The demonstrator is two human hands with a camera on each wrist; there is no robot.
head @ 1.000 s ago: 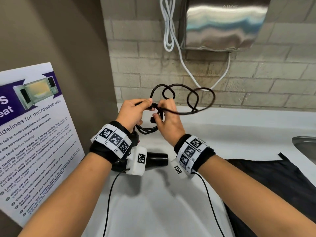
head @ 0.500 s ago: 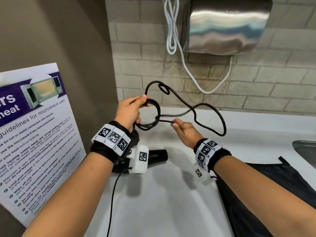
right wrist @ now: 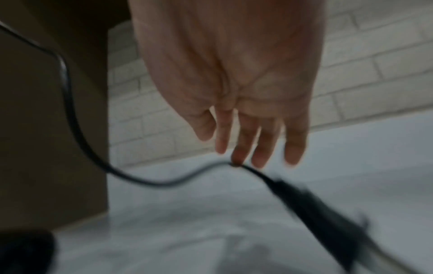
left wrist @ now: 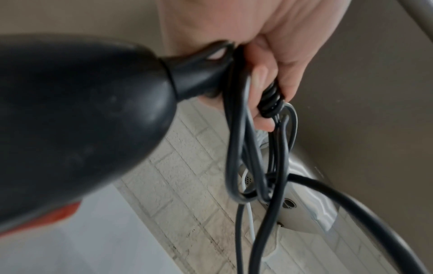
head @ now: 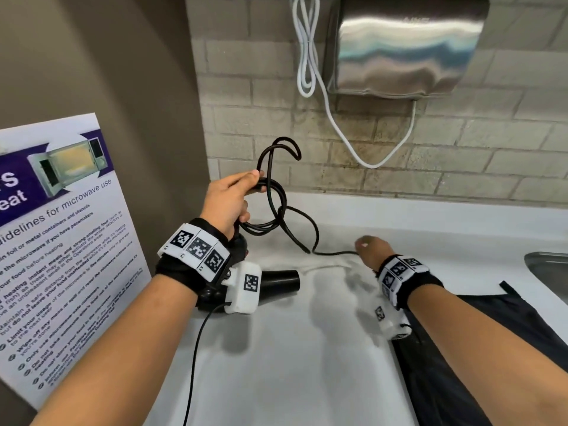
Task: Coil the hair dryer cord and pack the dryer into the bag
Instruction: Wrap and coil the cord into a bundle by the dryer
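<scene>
Pale brick backs the white bench (head: pixel 276 364). Your left hand (head: pixel 229 202) is raised above the bench, fingers curled round several loops of the black cord (head: pixel 278 210), with the hair dryer (head: pixel 276 281) below that wrist. Your right hand (head: pixel 373 250) is low over the bench with fingers extended; a fingertip (right wrist: pixel 237 159) touches the cord just before its plug (right wrist: pixel 328 218). Your right forearm lies over the black bag (head: pixel 461 364), which is flat on the bench.

Your head camera looks down over the white countertop (head: pixel 276 364); both wrist cameras sit close, sharing the thin black cord (left wrist: pixel 276 166) with it.
</scene>
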